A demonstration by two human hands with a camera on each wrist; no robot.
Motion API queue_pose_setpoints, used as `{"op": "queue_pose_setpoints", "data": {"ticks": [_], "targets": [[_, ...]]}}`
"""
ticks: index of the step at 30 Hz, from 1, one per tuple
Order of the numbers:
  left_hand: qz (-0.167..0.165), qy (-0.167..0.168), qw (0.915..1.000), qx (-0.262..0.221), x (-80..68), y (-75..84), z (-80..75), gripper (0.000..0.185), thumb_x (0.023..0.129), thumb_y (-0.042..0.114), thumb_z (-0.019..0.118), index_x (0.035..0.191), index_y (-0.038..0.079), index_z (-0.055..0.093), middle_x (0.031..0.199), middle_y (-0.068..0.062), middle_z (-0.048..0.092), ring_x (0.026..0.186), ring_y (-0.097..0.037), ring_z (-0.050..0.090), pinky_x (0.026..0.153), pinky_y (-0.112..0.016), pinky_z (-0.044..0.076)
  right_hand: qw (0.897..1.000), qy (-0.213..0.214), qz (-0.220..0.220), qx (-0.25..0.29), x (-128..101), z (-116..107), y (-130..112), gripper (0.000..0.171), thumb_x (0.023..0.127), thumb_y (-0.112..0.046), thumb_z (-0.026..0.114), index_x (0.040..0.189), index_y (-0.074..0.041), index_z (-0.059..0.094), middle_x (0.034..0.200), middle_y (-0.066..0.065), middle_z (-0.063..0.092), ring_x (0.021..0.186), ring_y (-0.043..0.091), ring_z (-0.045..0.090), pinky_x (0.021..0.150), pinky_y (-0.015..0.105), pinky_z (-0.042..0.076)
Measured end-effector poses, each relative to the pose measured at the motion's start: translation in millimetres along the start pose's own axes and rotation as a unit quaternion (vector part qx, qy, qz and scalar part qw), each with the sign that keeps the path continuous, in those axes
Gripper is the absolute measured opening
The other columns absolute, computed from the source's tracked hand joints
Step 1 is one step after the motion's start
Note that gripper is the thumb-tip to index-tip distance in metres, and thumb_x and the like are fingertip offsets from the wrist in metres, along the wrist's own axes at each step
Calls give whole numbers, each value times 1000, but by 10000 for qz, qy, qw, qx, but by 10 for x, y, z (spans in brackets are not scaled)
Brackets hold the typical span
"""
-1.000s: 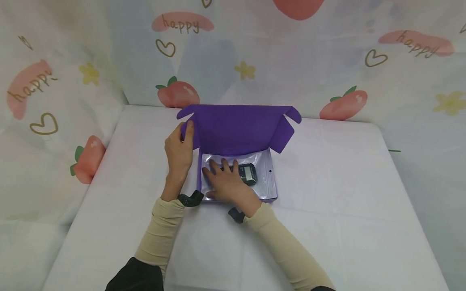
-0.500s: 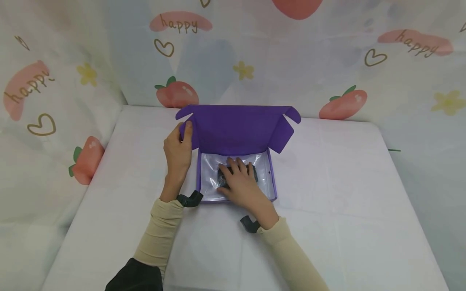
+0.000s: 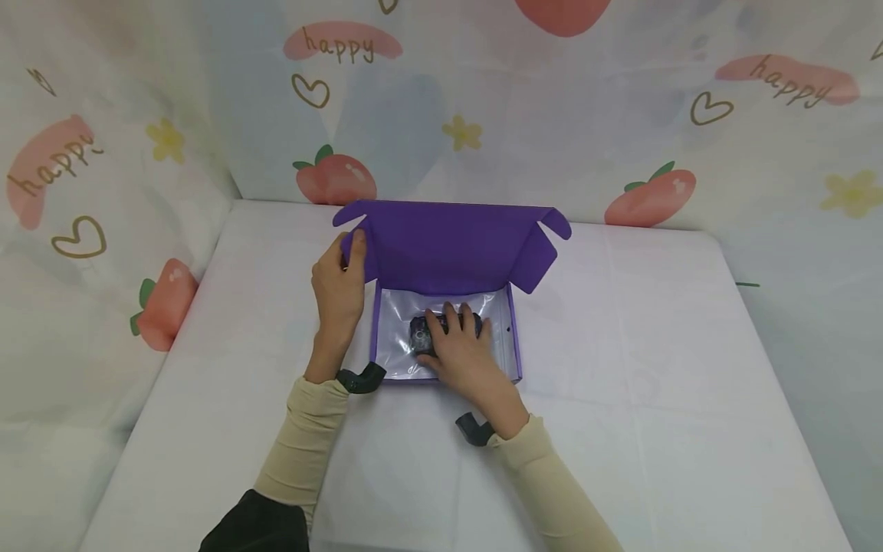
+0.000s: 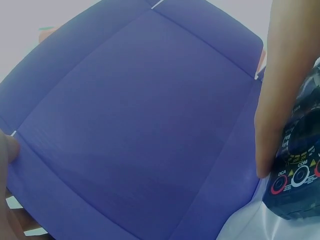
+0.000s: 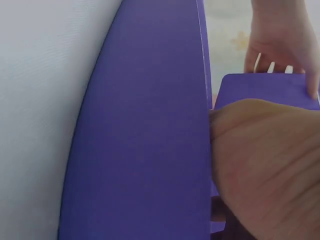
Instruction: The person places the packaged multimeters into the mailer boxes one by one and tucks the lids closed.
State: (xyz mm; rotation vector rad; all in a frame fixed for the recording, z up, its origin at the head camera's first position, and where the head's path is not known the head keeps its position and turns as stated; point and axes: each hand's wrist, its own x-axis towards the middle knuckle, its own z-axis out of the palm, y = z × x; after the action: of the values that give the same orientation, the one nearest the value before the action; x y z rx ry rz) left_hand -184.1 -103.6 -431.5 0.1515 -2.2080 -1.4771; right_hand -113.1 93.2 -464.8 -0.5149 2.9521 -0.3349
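A purple cardboard box [image 3: 515, 337] stands with its lid [image 3: 441, 249] raised. Inside lies a shiny plastic pouch [image 3: 396, 337], and on top of it a black digital multimeter [image 3: 420, 336]. My left hand [image 3: 338, 295] grips the lid's left side flap, thumb on the inner face. My right hand [image 3: 464, 353] reaches into the box and holds the multimeter across its body, covering much of it. In the left wrist view, a finger runs along the side of the multimeter [image 4: 300, 175], near its DCA and COM sockets. The right wrist view shows the box's outer wall [image 5: 140, 125].
The box sits on a table with a white cloth [image 3: 655, 368]. Behind and to the left hangs a backdrop [image 3: 524, 115] printed with fruit, hearts and the word "happy". Dark wrist cameras [image 3: 474, 429] stick out from both wrists.
My right hand has moved from the left part of the box rightward onto the multimeter, uncovering its left end. The multimeter and box have since shifted slightly left. My left hand stays on the flap.
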Motion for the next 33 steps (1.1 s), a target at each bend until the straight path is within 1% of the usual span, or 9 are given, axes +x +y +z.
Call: {"op": "queue_pose_setpoints", "data": {"ticks": [4,12,17,20,22,24,27,30,33], "targets": [[4,7,10000,-98,-5,1,10,47,105,53,53,96,10,70,77,-5,59,74,-16,54,64,-28,39,10000,41,-20,-1,-4,21,26,74,96,-48,72,156,-13,46,157,25,44,149,51,35,111,77,32],[19,-79,9998,-163,-8,-6,23,47,106,53,53,97,10,70,78,-4,60,74,-16,54,64,-28,39,9991,60,-118,394,-27,-14,171,74,95,-47,72,155,-13,46,158,22,44,150,48,34,113,75,32],[11,-43,9999,-125,-12,-12,2,47,105,53,53,96,10,70,76,-3,57,73,-16,52,64,-28,37,9952,361,-236,884,-68,-95,309,65,100,-37,70,153,-6,48,157,26,45,148,49,39,115,69,37],[21,-58,9999,-151,-13,-13,-17,47,105,52,53,98,10,71,77,-4,57,73,-16,51,64,-28,36,9888,729,-108,1296,-97,-160,395,57,101,-27,67,150,-2,50,155,26,48,146,47,44,117,63,38],[27,-82,9998,-167,-12,-18,-26,46,106,52,53,100,10,72,77,-4,58,74,-16,51,65,-28,37,9801,1067,69,1671,-109,-194,444,50,102,-20,64,146,0,53,151,24,53,143,44,48,119,59,39],[27,-82,9998,-187,-10,-32,-33,46,105,51,54,100,9,72,77,-4,57,74,-15,51,64,-27,36,9673,1427,341,2069,-122,-216,482,44,102,-14,61,143,1,56,146,22,57,139,41,53,116,55,43],[33,-87,9997,-217,-7,-48,-37,45,105,50,55,99,9,72,76,-4,56,73,-15,50,63,-26,36,9376,1998,774,2740,-135,-226,531,37,99,-6,57,136,1,60,137,21,62,129,37,60,106,51,52],[64,-125,9996,-244,-1,-58,-33,46,105,51,55,97,8,71,74,-2,53,71,-15,48,62,-26,34,9054,2548,1205,3174,-146,-240,591,34,97,-1,55,131,3,62,132,22,64,119,36,65,92,48,60],[83,-143,9995,-263,4,-63,-28,47,106,51,54,94,8,69,72,-1,49,69,-14,46,60,-26,32,8848,2905,1509,3316,-144,-264,674,32,97,0,54,128,4,62,129,21,65,114,36,68,87,48,59]]}}
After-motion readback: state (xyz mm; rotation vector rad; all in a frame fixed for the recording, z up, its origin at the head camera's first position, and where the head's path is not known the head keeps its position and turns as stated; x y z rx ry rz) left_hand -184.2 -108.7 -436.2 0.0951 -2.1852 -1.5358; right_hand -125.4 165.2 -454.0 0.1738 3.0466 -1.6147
